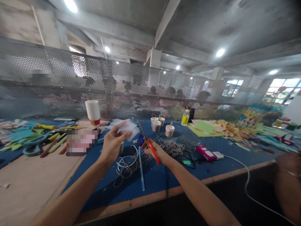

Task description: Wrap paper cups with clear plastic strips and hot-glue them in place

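My left hand is closed on several thin, translucent white sheets, pinched between thumb and fingers above the blue table mat. Red-handled scissors are in my right hand, their blades pointing up and away, a little right of the sheets. Just behind the scissors lies a blue tool, partly hidden, with a long clear stick running toward the table's front edge. Loops of pale cord lie below my hands. Greyish string is heaped beyond my right hand.
Small cups with looped handles stand at the back, near a yellow-labelled bottle. White stacked paper cups rise at left. Blue-handled scissors lie among markers. A magenta box trails a white cable. Someone's arm is at right.
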Motion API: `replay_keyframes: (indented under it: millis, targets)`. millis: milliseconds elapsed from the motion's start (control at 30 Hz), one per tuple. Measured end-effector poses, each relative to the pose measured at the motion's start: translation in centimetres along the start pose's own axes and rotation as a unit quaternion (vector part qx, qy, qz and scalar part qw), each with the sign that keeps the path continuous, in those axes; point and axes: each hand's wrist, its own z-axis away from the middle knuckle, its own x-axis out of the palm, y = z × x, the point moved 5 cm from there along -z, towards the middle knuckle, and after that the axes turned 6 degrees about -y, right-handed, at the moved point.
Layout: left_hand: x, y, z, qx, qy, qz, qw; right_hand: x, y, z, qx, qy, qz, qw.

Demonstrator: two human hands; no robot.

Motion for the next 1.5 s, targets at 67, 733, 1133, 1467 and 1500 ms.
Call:
replay_keyframes:
  millis: [67,733,1133,1467,1500]
  targets:
    - [-0.2,0.1,-0.1,0.007,0.004,-0.004,1.000,0.1,-0.5,0.4,0.000,-0.016,-0.001,1.000]
    - [-0.5,1.5,0.1,0.103,0.040,-0.034,0.993,0.4,-2.8,1.9,-0.010,-0.041,0.084,0.996]
    - [0.4,1.1,0.5,0.088,0.011,-0.065,0.994,0.6,-2.3,1.8,0.025,-0.039,0.114,0.992]
    - [0.5,0.3,0.4,0.089,-0.006,-0.033,0.995,0.9,-1.7,1.7,0.034,-0.034,0.109,0.993]
    - [0.5,0.3,0.4,0.089,-0.007,-0.034,0.995,0.9,-1.8,1.8,0.039,-0.037,0.106,0.993]
